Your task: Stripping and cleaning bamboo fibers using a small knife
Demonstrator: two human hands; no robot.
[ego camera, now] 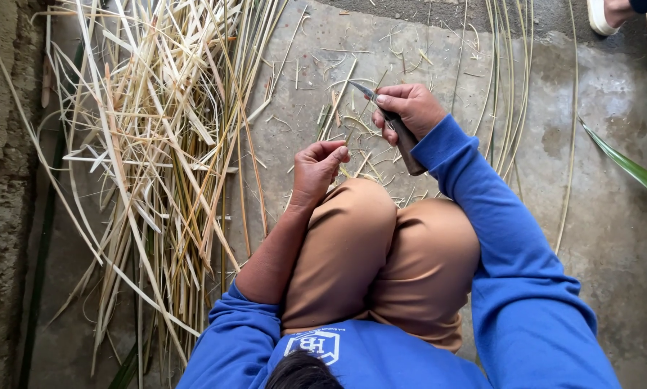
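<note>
Two hands worked above your knees: your right hand (412, 108) gripped a knife (392, 124), blade tip pointing up-left. Your left hand (317, 166), just beside, pinched a thin strip (356, 122). Split bamboo strips (158, 144) lay piled left on the floor (611, 216).

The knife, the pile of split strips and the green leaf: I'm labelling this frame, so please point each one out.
knife (401, 137): head view, on the dark handle below the right hand.
pile of split strips (154, 144): head view, on the middle of the heap.
green leaf (629, 167): head view, mid-blade at the right edge.
</note>
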